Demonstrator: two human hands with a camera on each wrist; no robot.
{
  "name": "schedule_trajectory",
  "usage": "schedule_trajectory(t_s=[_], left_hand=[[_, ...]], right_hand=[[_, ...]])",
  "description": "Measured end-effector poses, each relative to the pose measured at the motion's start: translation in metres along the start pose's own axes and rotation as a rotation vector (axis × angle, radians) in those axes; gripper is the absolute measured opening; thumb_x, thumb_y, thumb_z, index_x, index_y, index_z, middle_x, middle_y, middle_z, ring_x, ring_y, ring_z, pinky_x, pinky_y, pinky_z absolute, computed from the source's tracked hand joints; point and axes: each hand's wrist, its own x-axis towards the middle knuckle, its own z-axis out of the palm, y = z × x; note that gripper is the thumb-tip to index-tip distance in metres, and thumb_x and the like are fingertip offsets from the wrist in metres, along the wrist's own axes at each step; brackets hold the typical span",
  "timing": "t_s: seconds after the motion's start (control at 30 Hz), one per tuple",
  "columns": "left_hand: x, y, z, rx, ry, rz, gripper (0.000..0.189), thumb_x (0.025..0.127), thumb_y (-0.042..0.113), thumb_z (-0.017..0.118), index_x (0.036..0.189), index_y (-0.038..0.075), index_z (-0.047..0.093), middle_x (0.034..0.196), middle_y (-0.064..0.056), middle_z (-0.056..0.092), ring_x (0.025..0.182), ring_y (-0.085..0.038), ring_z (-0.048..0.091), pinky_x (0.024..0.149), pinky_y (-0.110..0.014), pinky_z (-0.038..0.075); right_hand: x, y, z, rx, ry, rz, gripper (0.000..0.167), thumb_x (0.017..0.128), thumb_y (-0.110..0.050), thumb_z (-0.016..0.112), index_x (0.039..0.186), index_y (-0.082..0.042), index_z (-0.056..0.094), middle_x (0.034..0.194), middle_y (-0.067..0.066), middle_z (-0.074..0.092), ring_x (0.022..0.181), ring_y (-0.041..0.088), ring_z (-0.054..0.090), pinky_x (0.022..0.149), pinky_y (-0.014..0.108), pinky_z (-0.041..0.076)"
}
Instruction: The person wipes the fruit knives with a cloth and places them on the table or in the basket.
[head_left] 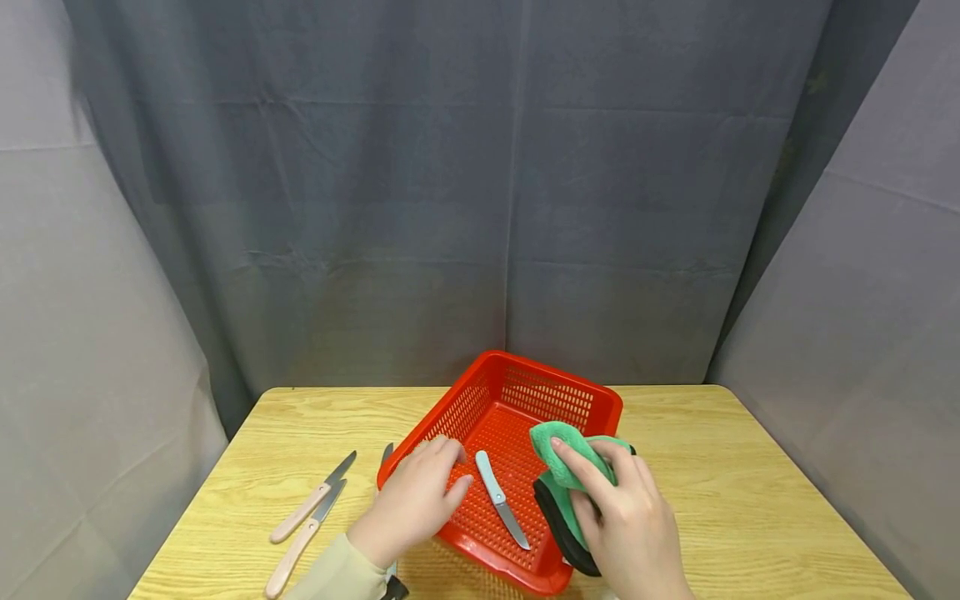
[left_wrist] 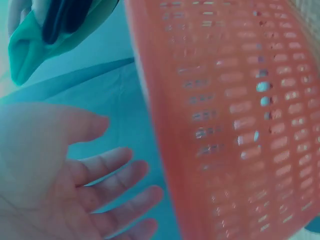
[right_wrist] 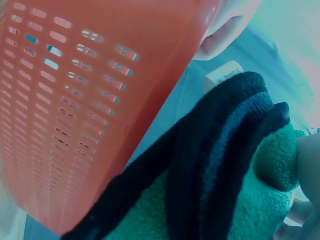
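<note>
Cloth (head_left: 562, 507) and right hand (head_left: 632, 518) hide part of basket's (head_left: 555, 374) right side; left of basket, a dark blade (head_left: 387, 452) is mostly hidden; black thing (head_left: 394, 588) by sleeve (head_left: 341, 573) cut off at bottom edge, can't tell what; white tab's (right_wrist: 222, 75) marks too small to read; both wrist views crop basket

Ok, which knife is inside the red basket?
The pale-blue-handled knife: it lies on the floor of the red basket. The two pale-pink-handled knives lie outside it, on the table.
</note>
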Motion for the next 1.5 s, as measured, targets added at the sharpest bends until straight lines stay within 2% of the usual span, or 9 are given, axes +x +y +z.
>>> schedule_trajectory(t_s=[0.27,0.47,0.67,0.73,0.9,0.97,1.1,1.23,1.5], left_hand=[[-0.014,-0.015,-0.025,-0.046,0.232,-0.078,0.009,0.095,0.013,0.071,0.102,0.012,0.065,0.099,0.003,0.063,0.095,-0.015,0.062,0.084,-0.038,0.054],[-0.028,-0.043,-0.036,-0.058,0.238,-0.211,0.007,0.097,0.011,0.068,0.103,0.014,0.064,0.097,0.003,0.061,0.087,-0.014,0.059,0.076,-0.034,0.052],[-0.039,-0.078,-0.033,-0.032,0.183,-0.337,0.009,0.095,0.011,0.069,0.097,0.009,0.061,0.09,-0.004,0.058,0.076,-0.015,0.051,0.067,-0.031,0.046],[-0.042,-0.09,-0.029,-0.016,0.153,-0.375,0.009,0.095,0.01,0.069,0.096,0.007,0.061,0.089,-0.005,0.058,0.075,-0.016,0.05,0.067,-0.032,0.046],[-0.047,-0.112,-0.015,0.0,0.036,-0.448,0.013,0.095,0.011,0.07,0.093,0.005,0.059,0.081,-0.006,0.053,0.069,-0.017,0.048,0.062,-0.032,0.042],[-0.048,-0.116,-0.009,0.003,-0.023,-0.462,0.016,0.095,0.014,0.071,0.093,0.005,0.058,0.079,-0.005,0.051,0.067,-0.018,0.047,0.06,-0.032,0.04],[-0.048,-0.118,0.001,0.038,-0.104,-0.456,0.022,0.094,0.02,0.074,0.095,0.004,0.06,0.083,-0.006,0.057,0.071,-0.019,0.052,0.064,-0.037,0.047],[-0.045,-0.116,0.007,0.05,-0.149,-0.444,0.026,0.092,0.024,0.076,0.096,0.003,0.062,0.086,-0.006,0.06,0.074,-0.019,0.054,0.07,-0.04,0.05],[-0.033,-0.119,0.019,0.067,-0.226,-0.48,0.027,0.094,0.028,0.073,0.096,0.003,0.064,0.084,-0.006,0.058,0.071,-0.02,0.05,0.065,-0.039,0.045]], right_hand=[[0.0,0.001,0.0,0.024,0.025,-0.012,0.067,0.07,0.001,0.076,0.129,-0.029,0.072,0.113,0.01,0.066,0.085,0.026,0.06,0.058,0.044,0.055],[0.001,0.002,-0.005,0.045,0.016,0.018,0.064,0.072,-0.001,0.072,0.129,-0.029,0.072,0.112,0.012,0.066,0.086,0.029,0.06,0.061,0.047,0.055],[0.001,0.004,-0.007,0.047,0.007,0.017,0.06,0.075,-0.003,0.069,0.13,-0.028,0.072,0.112,0.013,0.066,0.09,0.031,0.061,0.063,0.049,0.057],[0.002,0.006,-0.008,0.042,0.007,0.011,0.054,0.081,-0.007,0.065,0.13,-0.028,0.072,0.112,0.013,0.066,0.091,0.031,0.062,0.064,0.049,0.057],[0.005,0.008,-0.008,0.03,0.014,-0.016,0.044,0.092,-0.019,0.052,0.13,-0.027,0.072,0.113,0.014,0.065,0.091,0.031,0.062,0.063,0.048,0.057],[0.005,0.008,-0.009,0.03,0.011,-0.02,0.043,0.093,-0.02,0.051,0.13,-0.027,0.072,0.113,0.014,0.065,0.09,0.031,0.061,0.062,0.048,0.057],[0.004,0.007,-0.009,0.034,0.002,-0.017,0.043,0.093,-0.018,0.051,0.13,-0.028,0.072,0.113,0.015,0.065,0.089,0.031,0.061,0.061,0.049,0.057],[0.003,0.007,-0.009,0.032,0.0,-0.013,0.043,0.094,-0.019,0.05,0.13,-0.028,0.072,0.114,0.015,0.065,0.091,0.032,0.062,0.063,0.05,0.058],[0.003,0.006,-0.009,0.03,-0.003,-0.007,0.043,0.092,-0.018,0.052,0.13,-0.028,0.072,0.113,0.015,0.066,0.092,0.032,0.062,0.067,0.051,0.057]])
